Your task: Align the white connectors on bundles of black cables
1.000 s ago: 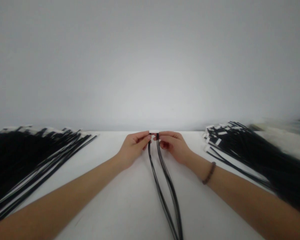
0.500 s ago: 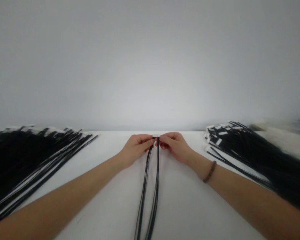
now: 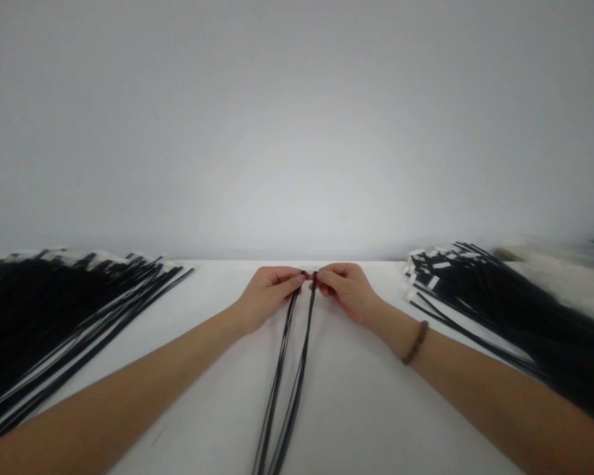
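Fingertips only, and delicate stuff: the left hand (image 3: 264,295) pinched the left black cord (image 3: 280,363), the right hand (image 3: 350,292) the right black cord (image 3: 303,363), ends up by the middle of the white desk's (image 3: 386,415) far edge. The step looked like close handling of those ends; the next move seemed to call for a light, steady pinch. Slim, faintly glossy, the cords slanted toward the near edge, between white-tipped heaps left (image 3: 39,316) and right (image 3: 515,316).

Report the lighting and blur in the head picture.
Head view: wall brightest low in the middle, dimmer toward the top corners; head view: whitish material at far right smeared; head view: held black cables slightly soft, left cable pile mostly solid black.
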Action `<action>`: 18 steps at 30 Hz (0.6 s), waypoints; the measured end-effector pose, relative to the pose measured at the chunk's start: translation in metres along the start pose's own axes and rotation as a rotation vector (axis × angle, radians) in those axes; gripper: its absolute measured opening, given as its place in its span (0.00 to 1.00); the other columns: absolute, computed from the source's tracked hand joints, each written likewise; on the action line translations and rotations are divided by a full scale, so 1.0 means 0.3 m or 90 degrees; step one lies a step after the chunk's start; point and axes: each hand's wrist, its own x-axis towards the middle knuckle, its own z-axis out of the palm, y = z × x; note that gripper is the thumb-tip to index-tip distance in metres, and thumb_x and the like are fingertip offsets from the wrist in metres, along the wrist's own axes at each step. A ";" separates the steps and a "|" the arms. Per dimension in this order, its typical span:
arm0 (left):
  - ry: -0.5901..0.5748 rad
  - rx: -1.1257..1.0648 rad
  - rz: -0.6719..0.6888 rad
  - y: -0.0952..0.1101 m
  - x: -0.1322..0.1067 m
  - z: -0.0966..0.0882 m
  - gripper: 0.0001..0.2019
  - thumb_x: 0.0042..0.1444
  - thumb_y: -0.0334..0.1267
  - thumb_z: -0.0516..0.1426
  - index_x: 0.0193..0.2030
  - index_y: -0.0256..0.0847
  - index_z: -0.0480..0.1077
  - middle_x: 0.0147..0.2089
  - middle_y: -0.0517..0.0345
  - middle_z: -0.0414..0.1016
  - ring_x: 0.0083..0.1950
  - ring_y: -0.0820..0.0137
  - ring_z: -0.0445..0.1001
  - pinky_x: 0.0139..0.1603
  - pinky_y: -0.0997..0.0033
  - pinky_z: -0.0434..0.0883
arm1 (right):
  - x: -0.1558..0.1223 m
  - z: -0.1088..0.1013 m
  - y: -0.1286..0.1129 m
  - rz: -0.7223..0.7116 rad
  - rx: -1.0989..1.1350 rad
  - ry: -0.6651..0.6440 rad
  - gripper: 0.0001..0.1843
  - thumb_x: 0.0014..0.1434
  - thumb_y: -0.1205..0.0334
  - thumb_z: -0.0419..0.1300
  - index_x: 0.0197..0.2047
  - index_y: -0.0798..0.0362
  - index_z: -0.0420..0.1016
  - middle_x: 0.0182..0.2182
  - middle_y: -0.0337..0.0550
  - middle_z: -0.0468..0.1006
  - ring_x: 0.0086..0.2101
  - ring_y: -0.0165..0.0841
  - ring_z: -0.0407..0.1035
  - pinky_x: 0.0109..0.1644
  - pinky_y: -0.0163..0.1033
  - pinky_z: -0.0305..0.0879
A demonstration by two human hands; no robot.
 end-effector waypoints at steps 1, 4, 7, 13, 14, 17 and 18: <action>0.005 -0.007 -0.005 -0.001 0.001 -0.001 0.11 0.47 0.42 0.55 0.32 0.36 0.73 0.24 0.60 0.68 0.25 0.77 0.61 0.26 0.75 0.57 | -0.001 0.002 -0.001 0.000 -0.009 0.013 0.08 0.44 0.64 0.59 0.17 0.58 0.70 0.13 0.36 0.66 0.17 0.23 0.56 0.22 0.32 0.49; 0.017 -0.036 -0.016 -0.007 0.003 -0.003 0.12 0.46 0.42 0.56 0.34 0.35 0.73 0.26 0.57 0.70 0.26 0.75 0.63 0.28 0.73 0.59 | -0.005 0.007 -0.007 0.003 -0.014 0.026 0.06 0.41 0.67 0.59 0.17 0.58 0.68 0.13 0.35 0.64 0.17 0.22 0.54 0.22 0.32 0.48; 0.026 -0.066 -0.013 -0.012 0.006 -0.005 0.13 0.46 0.42 0.57 0.35 0.35 0.73 0.28 0.54 0.72 0.29 0.73 0.65 0.30 0.71 0.60 | -0.006 0.008 -0.006 0.012 0.012 0.015 0.04 0.38 0.69 0.59 0.18 0.57 0.67 0.13 0.33 0.63 0.17 0.22 0.53 0.22 0.31 0.46; 0.028 -0.106 -0.005 -0.017 0.013 -0.009 0.10 0.46 0.39 0.57 0.32 0.35 0.73 0.27 0.56 0.71 0.30 0.73 0.65 0.31 0.72 0.60 | -0.003 -0.002 0.003 0.000 0.030 -0.057 0.02 0.40 0.69 0.60 0.19 0.58 0.70 0.14 0.35 0.65 0.18 0.22 0.55 0.23 0.32 0.49; 0.026 -0.105 -0.001 -0.018 0.013 -0.010 0.09 0.46 0.39 0.57 0.31 0.35 0.73 0.27 0.56 0.71 0.29 0.74 0.65 0.31 0.73 0.60 | -0.004 -0.003 0.001 0.001 0.025 -0.066 0.03 0.41 0.67 0.59 0.19 0.58 0.71 0.14 0.35 0.65 0.18 0.22 0.55 0.23 0.32 0.49; 0.015 -0.079 -0.001 -0.020 0.013 -0.013 0.09 0.47 0.40 0.56 0.28 0.35 0.72 0.25 0.58 0.69 0.28 0.75 0.63 0.29 0.73 0.58 | -0.007 -0.004 -0.005 0.012 0.003 -0.055 0.06 0.43 0.65 0.59 0.20 0.59 0.72 0.13 0.37 0.66 0.17 0.23 0.56 0.22 0.32 0.48; 0.013 -0.070 -0.005 -0.020 0.012 -0.013 0.09 0.47 0.40 0.56 0.28 0.35 0.72 0.25 0.58 0.69 0.27 0.75 0.63 0.28 0.74 0.57 | -0.008 -0.004 -0.007 0.013 -0.006 -0.047 0.06 0.43 0.65 0.59 0.20 0.59 0.72 0.13 0.36 0.66 0.17 0.23 0.56 0.21 0.32 0.48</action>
